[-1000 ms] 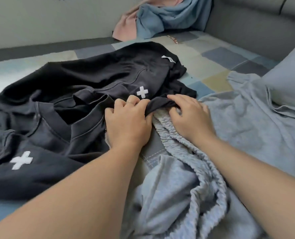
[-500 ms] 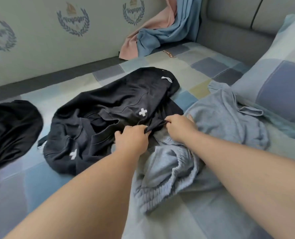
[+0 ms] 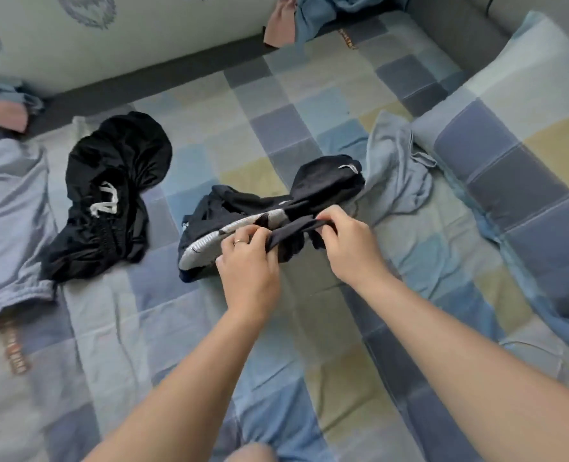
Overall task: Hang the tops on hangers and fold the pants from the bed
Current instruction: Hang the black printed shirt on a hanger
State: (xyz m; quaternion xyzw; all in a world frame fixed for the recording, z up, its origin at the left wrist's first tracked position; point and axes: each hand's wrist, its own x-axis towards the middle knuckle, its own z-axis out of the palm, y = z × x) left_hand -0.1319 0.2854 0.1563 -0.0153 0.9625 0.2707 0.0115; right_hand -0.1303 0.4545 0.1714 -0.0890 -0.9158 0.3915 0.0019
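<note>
As left hand (image 3: 248, 261) and right hand (image 3: 349, 248) grip it, dark garment (image 3: 326, 181) bunched over bed (image 3: 276, 128)

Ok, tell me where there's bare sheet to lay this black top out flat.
Bare sheet: the near stretch between the black top and you, and the far strip between the black pants and the pillow. Crowded: left edge, grey garment beside the black pants; right, grey cloth against the pillow.

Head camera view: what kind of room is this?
Most likely a bedroom: a checked bedsheet, a matching pillow on the right, and clothes on the bed, like the dark top gripped by the left hand and right hand.
</note>
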